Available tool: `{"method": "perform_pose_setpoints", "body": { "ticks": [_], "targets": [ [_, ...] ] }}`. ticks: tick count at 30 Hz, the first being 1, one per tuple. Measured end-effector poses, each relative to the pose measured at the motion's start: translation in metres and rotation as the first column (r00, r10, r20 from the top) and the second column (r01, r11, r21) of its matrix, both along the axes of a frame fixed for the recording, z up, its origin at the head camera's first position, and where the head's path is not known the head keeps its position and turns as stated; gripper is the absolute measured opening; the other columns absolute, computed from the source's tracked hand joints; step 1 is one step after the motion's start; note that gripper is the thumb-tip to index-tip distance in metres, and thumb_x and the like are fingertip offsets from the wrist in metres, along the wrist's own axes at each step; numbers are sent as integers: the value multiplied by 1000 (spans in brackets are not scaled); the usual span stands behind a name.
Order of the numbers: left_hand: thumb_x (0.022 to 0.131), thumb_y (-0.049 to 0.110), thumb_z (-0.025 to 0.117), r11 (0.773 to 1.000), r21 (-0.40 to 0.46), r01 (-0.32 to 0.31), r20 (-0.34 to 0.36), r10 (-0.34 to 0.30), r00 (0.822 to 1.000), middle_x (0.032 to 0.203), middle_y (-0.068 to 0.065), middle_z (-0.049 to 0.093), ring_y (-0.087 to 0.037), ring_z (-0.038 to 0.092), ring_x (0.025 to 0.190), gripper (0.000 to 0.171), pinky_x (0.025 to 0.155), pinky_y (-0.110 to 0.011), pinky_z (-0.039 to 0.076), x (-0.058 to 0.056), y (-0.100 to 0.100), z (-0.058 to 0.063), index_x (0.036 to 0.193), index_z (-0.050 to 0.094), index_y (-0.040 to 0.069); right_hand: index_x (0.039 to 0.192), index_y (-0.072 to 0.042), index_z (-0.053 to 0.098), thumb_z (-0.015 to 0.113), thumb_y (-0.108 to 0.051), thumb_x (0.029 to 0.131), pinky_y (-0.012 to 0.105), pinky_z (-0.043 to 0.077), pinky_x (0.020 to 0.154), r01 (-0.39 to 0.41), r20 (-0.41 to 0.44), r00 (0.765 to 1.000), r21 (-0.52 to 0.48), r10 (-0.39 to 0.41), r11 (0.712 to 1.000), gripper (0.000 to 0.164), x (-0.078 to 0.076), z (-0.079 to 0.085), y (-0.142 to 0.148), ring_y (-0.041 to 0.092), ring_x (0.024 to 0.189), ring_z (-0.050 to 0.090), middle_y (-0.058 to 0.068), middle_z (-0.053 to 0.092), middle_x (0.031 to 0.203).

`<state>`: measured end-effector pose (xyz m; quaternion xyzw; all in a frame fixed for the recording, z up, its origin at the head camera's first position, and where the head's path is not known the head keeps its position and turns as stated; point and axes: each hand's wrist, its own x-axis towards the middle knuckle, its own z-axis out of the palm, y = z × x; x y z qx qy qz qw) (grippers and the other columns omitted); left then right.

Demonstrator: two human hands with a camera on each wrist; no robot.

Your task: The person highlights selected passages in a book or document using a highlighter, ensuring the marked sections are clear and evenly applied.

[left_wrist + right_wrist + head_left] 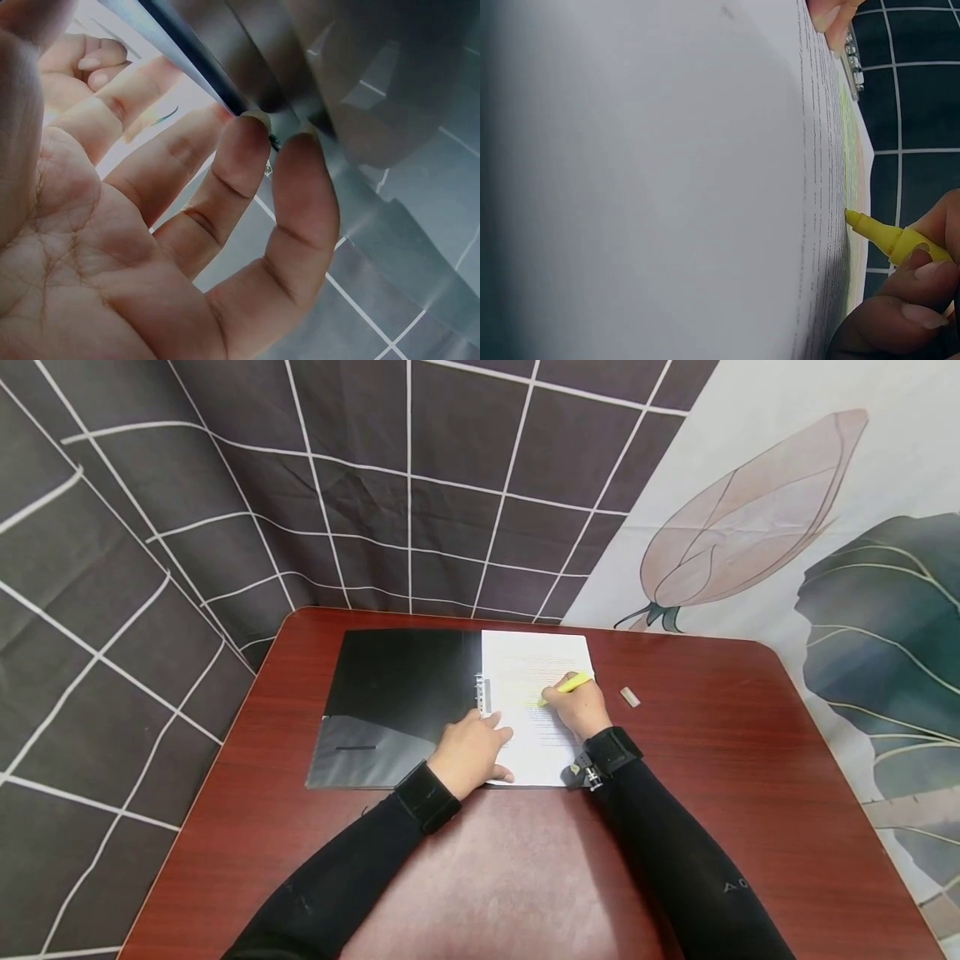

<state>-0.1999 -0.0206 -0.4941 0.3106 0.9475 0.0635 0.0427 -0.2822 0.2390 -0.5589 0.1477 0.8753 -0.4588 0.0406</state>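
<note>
Black sleeves [337, 868] over red-brown table [720, 735], gridded cloth [465, 435] behind; left hand [467, 750] spread on binder [408, 672], right hand [583, 706] pinching yellow highlighter [574, 682].

Print [551, 727]: too small to read
Marker [574, 682]: partly hidden by right hand [585, 710]
Binder [408, 668]: spine partly covered by left hand [471, 750]
Counter [697, 810]: near edge cut off

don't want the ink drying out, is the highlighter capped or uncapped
Uncapped: the right wrist view shows the yellow highlighter with its bare tip at the printed page.
</note>
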Motion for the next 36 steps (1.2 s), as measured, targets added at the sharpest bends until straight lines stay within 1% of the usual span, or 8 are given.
{"method": "perform_pose_setpoints", "body": {
  "ticks": [3, 4, 9, 15, 23, 32, 34, 36],
  "targets": [
    [85, 60, 96, 1000, 8, 0, 1, 0, 1000, 160, -8, 71, -35, 71, 132, 70, 82, -56, 69, -1, 0, -2, 141, 78, 22, 96, -11, 68, 80, -19, 96, 38, 52, 77, -7, -3, 1000, 15, 7, 1000, 14, 0, 0, 1, 31, 89, 64, 12, 66, 92],
    [85, 61, 96, 1000, 15, 4, -20, -4, 1000, 159, -8, 72, -36, 71, 131, 70, 80, -56, 69, -2, 0, -9, 140, 78, 23, 95, -10, 68, 80, -19, 96, 38, 52, 76, -8, -3, 1000, 19, 8, 1000, 14, 0, -1, 2, 31, 88, 64, 12, 66, 91],
    [80, 64, 96, 1000, 20, 5, -39, -4, 999, 158, -7, 73, -35, 71, 131, 72, 77, -57, 68, -3, 0, -12, 138, 78, 23, 91, -11, 68, 80, -21, 95, 37, 50, 70, -9, -9, 1000, 48, 10, 999, 16, -2, -4, 6, 29, 81, 62, 8, 63, 83],
    [83, 63, 93, 1000, -3, 3, -14, -3, 1000, 161, -8, 71, -35, 70, 135, 72, 83, -57, 69, 1, 0, 0, 140, 78, 21, 88, -12, 67, 80, -21, 92, 38, 48, 67, -12, -29, 999, 48, 13, 999, 16, -5, -8, 11, 29, 78, 59, 6, 61, 79],
    [82, 62, 94, 1000, 24, 8, -26, -7, 1000, 158, -9, 73, -37, 71, 133, 71, 80, -58, 69, 1, 0, -2, 137, 79, 20, 90, -12, 67, 80, -22, 95, 37, 47, 69, -4, -8, 1000, 47, 5, 999, 17, -1, 0, 10, 28, 81, 59, 6, 60, 82],
    [75, 75, 92, 999, 50, 18, -51, -15, 999, 163, -5, 70, -36, 70, 133, 82, 77, -62, 67, -23, 2, -59, 140, 77, 28, 94, -11, 67, 80, -22, 97, 36, 48, 70, 3, 11, 1000, 65, -4, 998, 17, 1, 5, 11, 28, 84, 60, 6, 60, 85],
    [76, 74, 93, 998, 55, 16, -42, -13, 999, 163, -6, 70, -37, 70, 133, 81, 77, -62, 67, -22, 3, -58, 140, 77, 28, 94, -11, 67, 80, -22, 97, 37, 48, 70, 4, 14, 1000, 60, -5, 998, 17, -1, 2, 14, 28, 83, 59, 7, 59, 84],
    [78, 70, 94, 999, 49, 9, -24, -8, 1000, 162, -7, 70, -37, 70, 132, 79, 78, -61, 68, -18, 3, -46, 141, 77, 26, 93, -10, 66, 80, -22, 97, 38, 47, 69, -1, 7, 1000, 55, 0, 999, 18, -2, -1, 17, 28, 82, 59, 7, 59, 82]
  ]
}}
